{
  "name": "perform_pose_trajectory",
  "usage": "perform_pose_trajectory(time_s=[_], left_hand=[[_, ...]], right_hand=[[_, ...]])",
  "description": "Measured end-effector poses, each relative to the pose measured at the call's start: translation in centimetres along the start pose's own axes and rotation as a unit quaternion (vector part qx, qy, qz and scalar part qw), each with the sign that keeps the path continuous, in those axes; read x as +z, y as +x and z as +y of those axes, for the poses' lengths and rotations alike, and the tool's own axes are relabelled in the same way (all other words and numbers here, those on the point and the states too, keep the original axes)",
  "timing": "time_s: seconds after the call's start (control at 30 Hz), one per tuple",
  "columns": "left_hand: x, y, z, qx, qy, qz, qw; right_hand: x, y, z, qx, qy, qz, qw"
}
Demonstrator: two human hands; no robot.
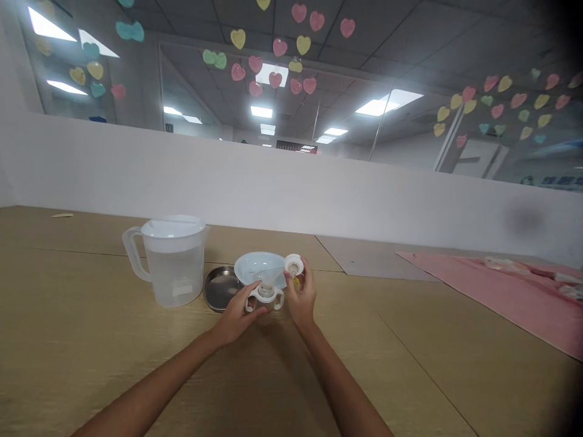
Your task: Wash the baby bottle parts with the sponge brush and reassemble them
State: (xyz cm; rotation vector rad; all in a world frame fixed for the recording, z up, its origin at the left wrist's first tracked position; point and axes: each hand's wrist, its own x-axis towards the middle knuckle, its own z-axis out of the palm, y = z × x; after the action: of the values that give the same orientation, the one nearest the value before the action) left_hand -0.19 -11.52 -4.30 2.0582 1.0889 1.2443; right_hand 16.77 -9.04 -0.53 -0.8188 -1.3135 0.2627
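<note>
My left hand [233, 320] is closed around a small two-handled baby bottle [266, 294], whose round neck faces up without its lid. White handles curve out on both sides of it. Up and to the right of the neck, my right hand [302, 298] grips a white bottle lid [294, 263], tilted so that its underside faces me. A thin straw-like line runs near the lid, too faint to make out well. Behind the bottle sits a pale blue bowl [243, 261], and a round metal dish [219, 287] lies next to my left hand.
A translucent lidded pitcher [175, 270] stands to the left, its handle pointing left. A pink cloth [496, 294] covers the right part of the wooden table [136, 352]. A white wall [255, 188] with glass above closes off the back.
</note>
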Motion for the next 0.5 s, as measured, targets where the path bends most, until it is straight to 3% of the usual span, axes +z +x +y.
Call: perform_pose_trajectory(time_s=[0.17,0.37,0.5], left_hand=[[0.0,0.1,-0.2,0.003,-0.002,0.002,1.0],[-0.2,0.0,0.3,-0.002,0.002,0.007,1.0],[-0.2,-0.1,0.4,0.0,0.013,0.003,1.0]], right_hand=[[0.1,0.3,-0.6,-0.01,0.058,0.048,0.997],[-0.4,1.3,-1.6,-0.031,0.054,0.16,0.985],[-0.8,1.6,-1.2,-0.031,0.036,0.159,0.986]])
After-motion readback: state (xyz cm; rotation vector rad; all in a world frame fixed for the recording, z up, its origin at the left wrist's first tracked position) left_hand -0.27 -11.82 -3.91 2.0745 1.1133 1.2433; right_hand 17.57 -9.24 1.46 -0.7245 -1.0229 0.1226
